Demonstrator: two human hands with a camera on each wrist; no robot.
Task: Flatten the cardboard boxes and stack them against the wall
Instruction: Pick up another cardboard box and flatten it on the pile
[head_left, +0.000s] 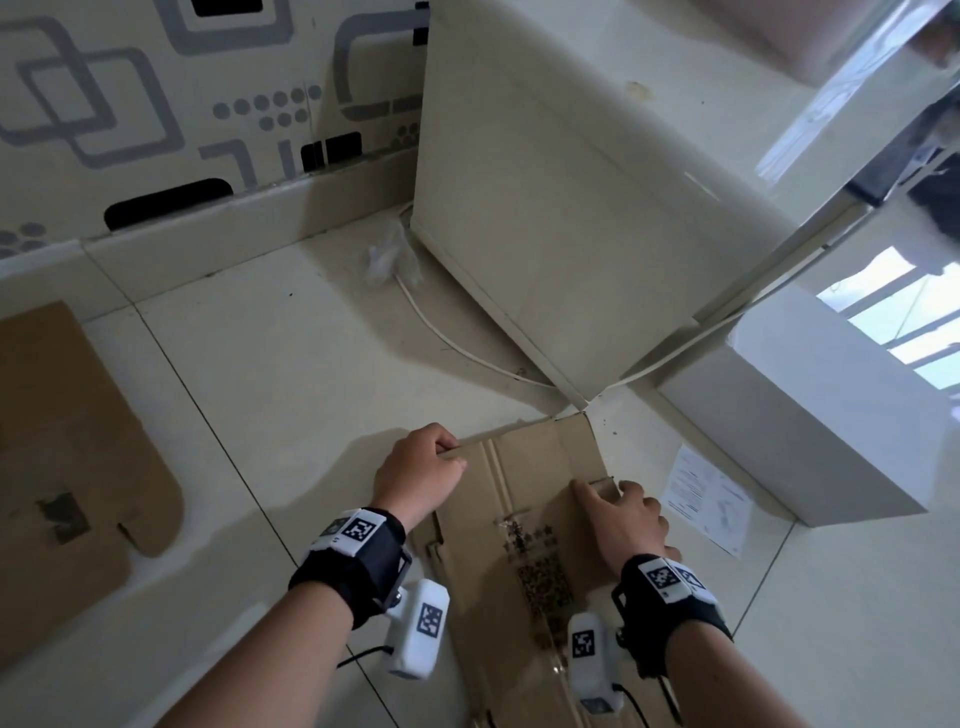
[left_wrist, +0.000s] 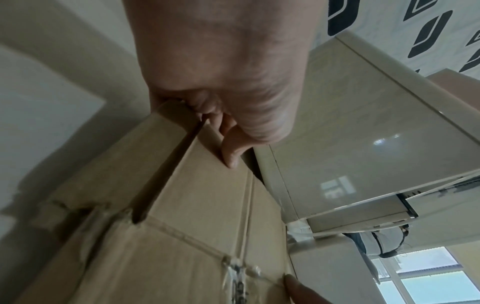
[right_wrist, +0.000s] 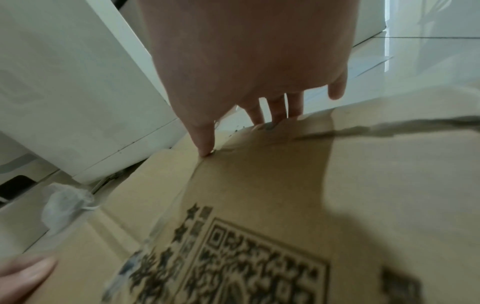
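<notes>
A flattened brown cardboard box (head_left: 524, 478) with a printed QR code is held over the tiled floor, its far corner close to the beige cabinet (head_left: 545, 208). My left hand (head_left: 451, 453) grips its far left edge: the thumb (left_wrist: 228, 152) lies on top and the other fingers curl under a flap. My right hand (head_left: 602, 488) pinches the right edge, with its thumb (right_wrist: 205, 144) on the top face of the box (right_wrist: 285, 185) and its fingers (right_wrist: 272, 111) down behind the edge. A second flattened cardboard (head_left: 67, 467) lies on the floor at the left, near the patterned wall (head_left: 156, 93).
A white cabinet (head_left: 805, 415) stands on the right, with a printed paper sheet (head_left: 709, 501) on the floor beside it. Crumpled clear plastic (head_left: 387, 257) and a white cable (head_left: 457, 348) lie at the beige cabinet's foot. Bare tiles (head_left: 270, 364) stretch between the two cardboards.
</notes>
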